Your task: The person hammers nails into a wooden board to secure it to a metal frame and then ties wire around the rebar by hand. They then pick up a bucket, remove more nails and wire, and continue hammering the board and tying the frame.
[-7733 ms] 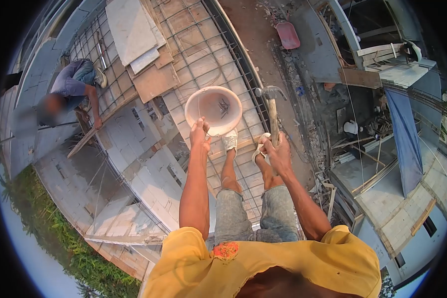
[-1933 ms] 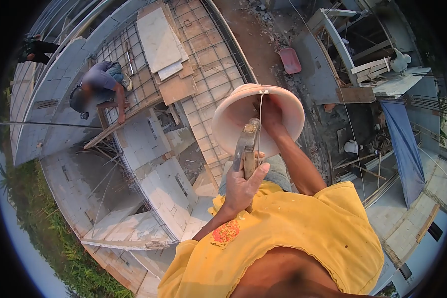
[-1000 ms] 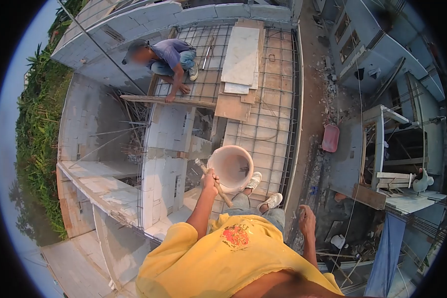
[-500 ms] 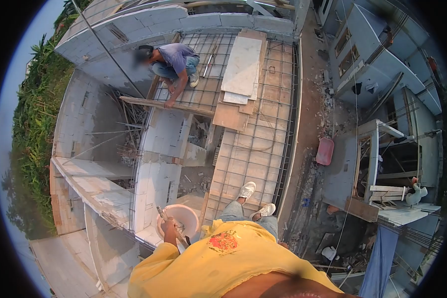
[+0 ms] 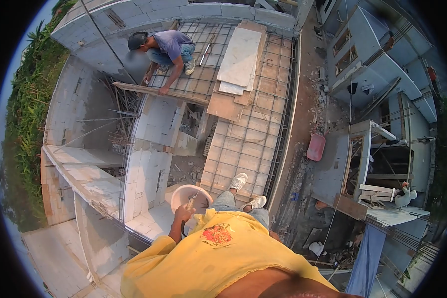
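My left hand (image 5: 184,213) is closed around a tool with a pale handle (image 5: 191,200), held over a light pink basin (image 5: 177,194) at the lower middle. The basin sits beside my legs, near the pale block wall. Little of the tool's far end can be made out. Of my right hand, only a small dark patch (image 5: 274,235) shows at the right edge of my yellow shirt (image 5: 218,258); its fingers are hidden. My feet in white shoes (image 5: 239,183) rest on boards under a rebar grid (image 5: 238,154).
A crouching person (image 5: 171,48) at the upper left touches a long wooden plank (image 5: 159,91). Stacked boards (image 5: 239,57) lie on the rebar. An opening with rubble (image 5: 186,169) is left of the deck. A pink tub (image 5: 316,147) lies below on the right.
The tool in my left hand has moved right and slightly down, over the basin. The whole view has shifted a little. The crouching person's far hand has moved onto the plank's edge.
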`<state>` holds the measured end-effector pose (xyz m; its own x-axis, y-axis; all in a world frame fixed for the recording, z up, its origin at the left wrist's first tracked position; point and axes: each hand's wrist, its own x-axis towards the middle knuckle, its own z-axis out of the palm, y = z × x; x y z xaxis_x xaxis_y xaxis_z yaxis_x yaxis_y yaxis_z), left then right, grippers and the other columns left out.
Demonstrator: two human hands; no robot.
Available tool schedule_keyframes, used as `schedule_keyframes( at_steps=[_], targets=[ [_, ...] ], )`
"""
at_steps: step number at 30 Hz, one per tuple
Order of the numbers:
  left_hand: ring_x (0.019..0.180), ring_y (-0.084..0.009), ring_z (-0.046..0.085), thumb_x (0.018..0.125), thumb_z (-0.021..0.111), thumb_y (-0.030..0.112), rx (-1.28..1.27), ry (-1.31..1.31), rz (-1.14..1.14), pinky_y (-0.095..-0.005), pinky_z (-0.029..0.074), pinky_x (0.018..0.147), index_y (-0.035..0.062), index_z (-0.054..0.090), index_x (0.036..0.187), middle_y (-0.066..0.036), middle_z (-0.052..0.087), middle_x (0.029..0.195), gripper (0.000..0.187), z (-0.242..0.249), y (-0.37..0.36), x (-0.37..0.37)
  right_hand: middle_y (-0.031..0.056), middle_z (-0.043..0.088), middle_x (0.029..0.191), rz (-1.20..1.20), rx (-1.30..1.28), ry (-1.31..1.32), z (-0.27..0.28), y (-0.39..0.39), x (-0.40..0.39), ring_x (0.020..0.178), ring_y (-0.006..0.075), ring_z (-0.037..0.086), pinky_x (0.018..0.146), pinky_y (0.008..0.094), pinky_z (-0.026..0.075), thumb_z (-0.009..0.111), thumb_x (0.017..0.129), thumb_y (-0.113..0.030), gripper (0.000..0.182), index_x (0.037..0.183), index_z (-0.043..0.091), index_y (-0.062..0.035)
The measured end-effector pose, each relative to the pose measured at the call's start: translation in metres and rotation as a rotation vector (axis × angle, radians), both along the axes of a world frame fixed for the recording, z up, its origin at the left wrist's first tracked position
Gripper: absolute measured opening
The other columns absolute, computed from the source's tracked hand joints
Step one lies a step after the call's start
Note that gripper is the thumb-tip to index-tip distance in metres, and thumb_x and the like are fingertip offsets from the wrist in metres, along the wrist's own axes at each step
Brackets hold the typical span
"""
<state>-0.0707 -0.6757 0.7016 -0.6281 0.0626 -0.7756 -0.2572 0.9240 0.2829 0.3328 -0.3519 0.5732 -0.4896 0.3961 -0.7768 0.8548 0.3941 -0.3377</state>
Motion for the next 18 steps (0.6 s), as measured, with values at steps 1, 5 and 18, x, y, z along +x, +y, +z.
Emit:
schedule_keyframes(
  at_steps=[1,5,18],
  targets=[
    [0.085,-0.0302,0.072,0.085,0.074,0.035,-0.012,0.045,-0.180,-0.0407,0.057,0.076,0.0108,0.065,0.123,-0.017,0.073,0.097,0.047,0.002,0.007,-0.004,0.0179,0.071,0.090,0.023,0.001,-0.001,-0.005,0.000,0.002,0.086,0.0332,0.071,0.077,0.0441,0.056,0.055,0.088,-0.023,0.025,0.087,0.075,-0.0079],
    [0.104,-0.0360,0.068,0.085,0.072,0.043,-0.088,0.032,-0.412,-0.0460,0.052,0.092,0.0175,0.063,0.131,-0.018,0.072,0.112,0.053,0.021,0.031,-0.026,0.0177,0.071,0.088,0.109,0.013,0.009,-0.019,-0.004,0.007,0.084,0.0328,0.071,0.076,0.0441,0.056,0.055,0.087,-0.024,0.025,0.086,0.074,-0.0079],
    [0.111,-0.0359,0.066,0.083,0.073,0.045,-0.120,-0.084,-0.311,-0.0450,0.051,0.095,0.0174,0.066,0.127,-0.017,0.070,0.118,0.053,0.017,0.020,-0.027,0.0169,0.070,0.081,0.361,0.092,0.042,-0.036,-0.005,0.012,0.080,0.0317,0.071,0.073,0.0440,0.056,0.055,0.087,-0.025,0.026,0.080,0.073,-0.0078]
  ],
)
